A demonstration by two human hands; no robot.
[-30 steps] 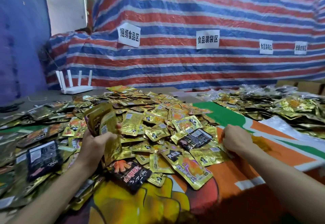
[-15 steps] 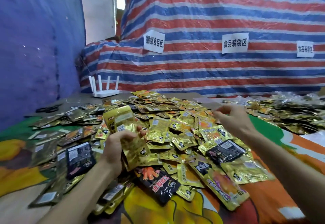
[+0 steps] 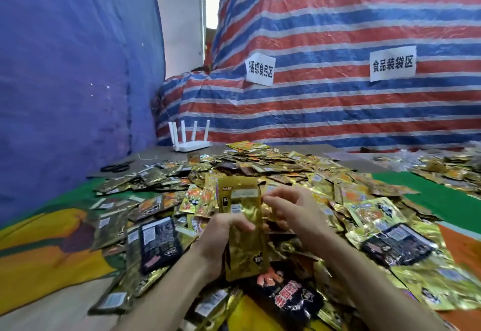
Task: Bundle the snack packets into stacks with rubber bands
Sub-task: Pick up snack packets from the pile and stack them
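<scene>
My left hand (image 3: 221, 237) grips a small upright stack of gold snack packets (image 3: 242, 216) by its middle, above the heap. My right hand (image 3: 289, 213) has come up beside the stack's top right edge with its fingers curled and pinched together; what they pinch is too small to make out. A large heap of loose gold and black snack packets (image 3: 273, 172) covers the table in front of both hands. A black packet with red lettering (image 3: 286, 297) lies just below the stack.
A white router with antennas (image 3: 190, 139) stands at the back of the table. Black scissors (image 3: 115, 167) lie at the back left. A second pile of packets (image 3: 447, 169) sits far right. Striped tarpaulin (image 3: 338, 31) with paper signs hangs behind.
My right hand has risen from the heap's right side and moved left to the stack's top. My left hand has turned the stack more upright. The camera has swung left.
</scene>
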